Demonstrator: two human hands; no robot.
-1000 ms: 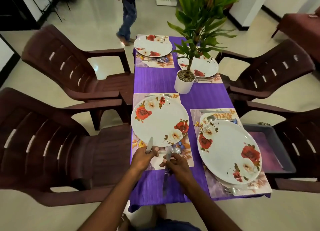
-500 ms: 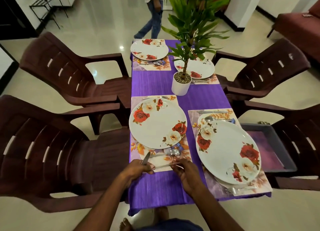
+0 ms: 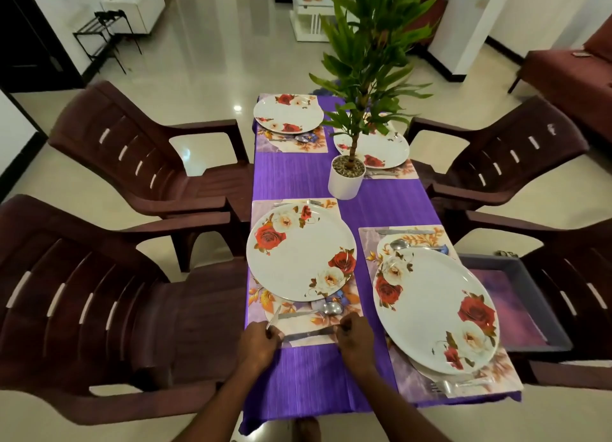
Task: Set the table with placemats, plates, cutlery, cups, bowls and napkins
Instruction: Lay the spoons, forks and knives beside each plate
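Laid flat a moment ago on the floral placemat (image 3: pixel 298 337) below the rose-patterned white plate (image 3: pixel 299 252): steel knife (image 3: pixel 306 333), pinched at either end by left hand (image 3: pixel 258 340) and right hand (image 3: pixel 354 337), a second utensil (image 3: pixel 274 316) upright in the left, spoon (image 3: pixel 318 310) already placed.

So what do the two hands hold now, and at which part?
The left hand grips a knife at its handle. The right hand pinches one end of another utensil lying on the placemat.
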